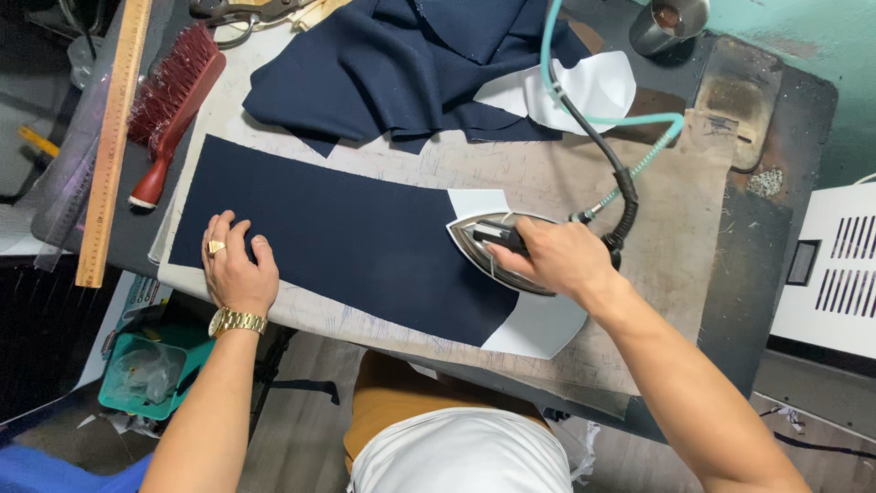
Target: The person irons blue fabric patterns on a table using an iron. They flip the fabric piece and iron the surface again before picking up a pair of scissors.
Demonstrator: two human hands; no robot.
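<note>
A worn, scorch-marked desk point(730, 301) stands against a teal wall point(803, 27), above grey wood-plank flooring point(301, 438), with a white vented cabinet point(835, 274) alongside it.

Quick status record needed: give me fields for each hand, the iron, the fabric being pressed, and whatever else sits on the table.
left hand: flat on the navy fabric piece, near its left end
right hand: gripping the iron by its handle
iron: sole down at the fabric's right end, over white interfacing
hose: teal hose and black cord lead away from the iron
other items: red brush, wooden ruler, loose navy cloth, metal cup
</note>
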